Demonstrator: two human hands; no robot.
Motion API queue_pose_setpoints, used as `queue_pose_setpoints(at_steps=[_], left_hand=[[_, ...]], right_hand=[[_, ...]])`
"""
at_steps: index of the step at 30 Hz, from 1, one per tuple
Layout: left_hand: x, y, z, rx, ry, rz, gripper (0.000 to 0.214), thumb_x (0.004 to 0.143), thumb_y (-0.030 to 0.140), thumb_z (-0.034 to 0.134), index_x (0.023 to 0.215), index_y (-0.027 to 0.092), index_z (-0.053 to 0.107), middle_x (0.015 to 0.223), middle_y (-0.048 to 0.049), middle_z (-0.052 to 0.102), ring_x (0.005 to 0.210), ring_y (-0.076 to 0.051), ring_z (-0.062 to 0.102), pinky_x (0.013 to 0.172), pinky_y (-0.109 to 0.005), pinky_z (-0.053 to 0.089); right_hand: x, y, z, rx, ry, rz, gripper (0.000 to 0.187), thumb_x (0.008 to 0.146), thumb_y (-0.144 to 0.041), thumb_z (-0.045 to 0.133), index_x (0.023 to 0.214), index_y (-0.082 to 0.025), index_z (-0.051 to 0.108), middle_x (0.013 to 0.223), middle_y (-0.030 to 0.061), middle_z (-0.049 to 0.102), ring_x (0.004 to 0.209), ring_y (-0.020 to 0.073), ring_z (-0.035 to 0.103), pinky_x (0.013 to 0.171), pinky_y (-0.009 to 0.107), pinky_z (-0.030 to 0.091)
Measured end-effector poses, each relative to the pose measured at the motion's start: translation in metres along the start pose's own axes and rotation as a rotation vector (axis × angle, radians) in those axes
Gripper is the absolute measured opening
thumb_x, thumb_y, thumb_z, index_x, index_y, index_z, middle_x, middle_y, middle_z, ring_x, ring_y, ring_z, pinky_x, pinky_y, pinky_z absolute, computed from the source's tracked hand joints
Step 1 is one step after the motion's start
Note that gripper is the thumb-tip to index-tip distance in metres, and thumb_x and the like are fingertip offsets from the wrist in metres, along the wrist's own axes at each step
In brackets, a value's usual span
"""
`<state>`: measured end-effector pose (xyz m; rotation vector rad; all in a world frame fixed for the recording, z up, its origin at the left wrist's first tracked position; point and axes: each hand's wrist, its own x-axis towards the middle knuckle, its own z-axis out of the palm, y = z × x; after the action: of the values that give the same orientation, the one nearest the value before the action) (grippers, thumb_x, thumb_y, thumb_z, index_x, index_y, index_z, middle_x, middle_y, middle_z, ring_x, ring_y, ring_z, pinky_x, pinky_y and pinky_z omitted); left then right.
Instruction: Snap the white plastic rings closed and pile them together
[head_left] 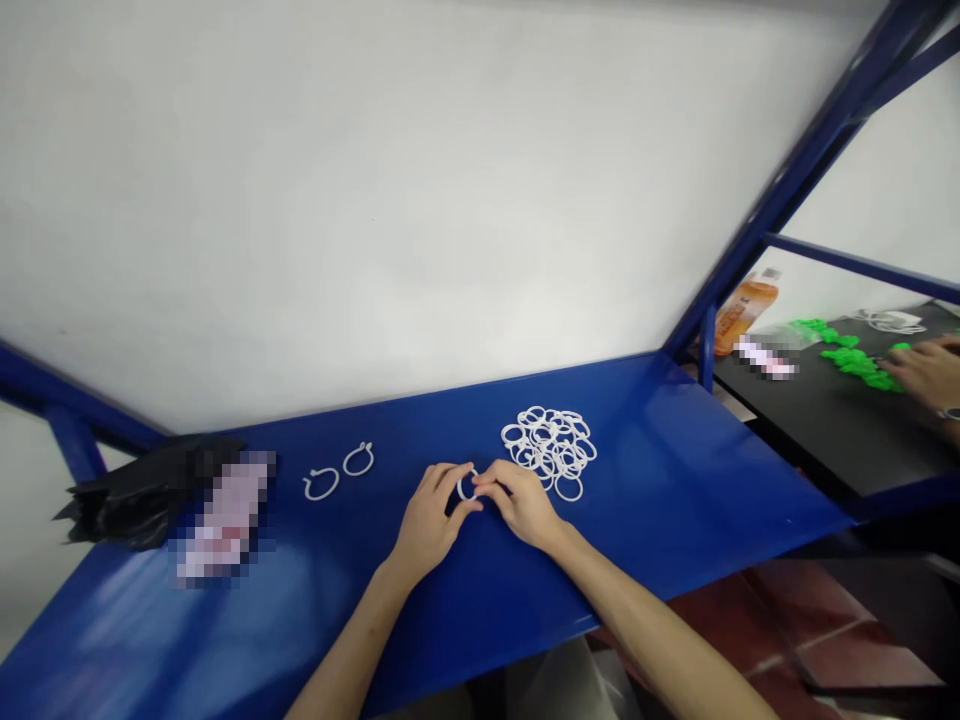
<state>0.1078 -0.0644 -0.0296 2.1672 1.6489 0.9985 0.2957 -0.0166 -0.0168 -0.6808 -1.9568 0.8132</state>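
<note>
My left hand (431, 515) and my right hand (521, 500) meet over the blue table (660, 470), and both pinch one white plastic ring (466, 487) between their fingertips. Just right of my hands lies a pile of several white rings (551, 448). Two single rings (321, 484) (358, 459) lie apart on the table to the left of my left hand.
A black bag (142, 490) lies at the table's left end, partly under a blurred patch. Blue frame bars (795, 170) rise at the right. On a neighbouring black table (817, 420) are green parts (851, 358), an orange bottle (742, 305) and another person's hand (926, 372).
</note>
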Motion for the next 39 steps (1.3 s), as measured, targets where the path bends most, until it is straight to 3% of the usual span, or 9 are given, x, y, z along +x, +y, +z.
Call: queue_pose_setpoints(at_steps=[6, 14, 19, 24, 29, 34, 39], left_hand=[[0.002, -0.004, 0.002, 0.066, 0.05, -0.003, 0.038, 0.094, 0.035, 0.06, 0.13, 0.026, 0.055, 0.121, -0.0056, 0.063, 0.114, -0.023, 0.058, 0.102, -0.043, 0.048], [0.004, -0.002, 0.003, 0.18, 0.019, 0.036, 0.039, 0.095, 0.039, 0.057, 0.13, 0.024, 0.055, 0.119, -0.0077, 0.065, 0.112, -0.025, 0.059, 0.101, -0.045, 0.046], [0.004, -0.004, 0.003, 0.229, -0.018, 0.02, 0.044, 0.096, 0.043, 0.055, 0.135, 0.024, 0.052, 0.124, -0.0091, 0.064, 0.114, -0.027, 0.057, 0.098, -0.045, 0.046], [0.004, -0.009, 0.004, 0.306, -0.017, -0.013, 0.049, 0.096, 0.042, 0.052, 0.139, 0.019, 0.05, 0.131, -0.0129, 0.06, 0.124, -0.03, 0.052, 0.102, -0.047, 0.045], [0.006, -0.013, 0.006, 0.431, -0.073, 0.047, 0.04, 0.094, 0.031, 0.053, 0.131, 0.017, 0.057, 0.132, -0.0158, 0.057, 0.127, -0.032, 0.05, 0.109, -0.051, 0.039], [0.01, -0.013, 0.006, 0.454, -0.082, 0.017, 0.037, 0.098, 0.035, 0.047, 0.125, 0.015, 0.061, 0.128, -0.0166, 0.059, 0.123, -0.031, 0.052, 0.107, -0.051, 0.041], [0.006, -0.013, 0.003, 0.375, -0.1, 0.058, 0.041, 0.091, 0.023, 0.052, 0.13, 0.019, 0.058, 0.131, -0.0151, 0.057, 0.124, -0.031, 0.05, 0.104, -0.05, 0.042]], right_hand=[[-0.003, 0.005, 0.007, -0.089, -0.012, 0.098, 0.011, 0.099, -0.028, 0.056, 0.105, -0.023, 0.064, 0.098, 0.0043, 0.072, 0.087, 0.0182, 0.07, 0.081, 0.031, 0.055], [-0.001, 0.005, 0.007, -0.154, -0.045, 0.17, 0.007, 0.099, -0.027, 0.056, 0.098, -0.022, 0.061, 0.091, 0.0032, 0.071, 0.082, 0.0188, 0.069, 0.077, 0.032, 0.053], [0.0, 0.01, 0.007, -0.213, -0.017, 0.126, 0.009, 0.1, -0.026, 0.054, 0.098, -0.022, 0.062, 0.093, 0.0046, 0.069, 0.084, 0.0192, 0.066, 0.078, 0.032, 0.052], [0.001, 0.002, -0.001, -0.179, 0.103, 0.027, 0.011, 0.1, -0.025, 0.054, 0.096, -0.022, 0.064, 0.096, 0.0062, 0.068, 0.093, 0.0203, 0.064, 0.086, 0.036, 0.052], [0.002, -0.03, 0.017, 0.048, -0.105, -0.047, 0.013, 0.098, -0.028, 0.059, 0.09, -0.024, 0.068, 0.092, 0.0036, 0.074, 0.089, 0.0192, 0.067, 0.086, 0.037, 0.054], [0.006, -0.042, 0.046, 0.066, -0.32, -0.185, 0.023, 0.102, -0.02, 0.046, 0.095, -0.023, 0.069, 0.093, 0.0041, 0.073, 0.094, 0.0183, 0.065, 0.09, 0.035, 0.053], [0.011, -0.028, 0.026, -0.034, -0.232, -0.239, 0.029, 0.105, -0.022, 0.039, 0.09, -0.023, 0.065, 0.094, 0.0055, 0.072, 0.092, 0.0192, 0.063, 0.09, 0.038, 0.051]])
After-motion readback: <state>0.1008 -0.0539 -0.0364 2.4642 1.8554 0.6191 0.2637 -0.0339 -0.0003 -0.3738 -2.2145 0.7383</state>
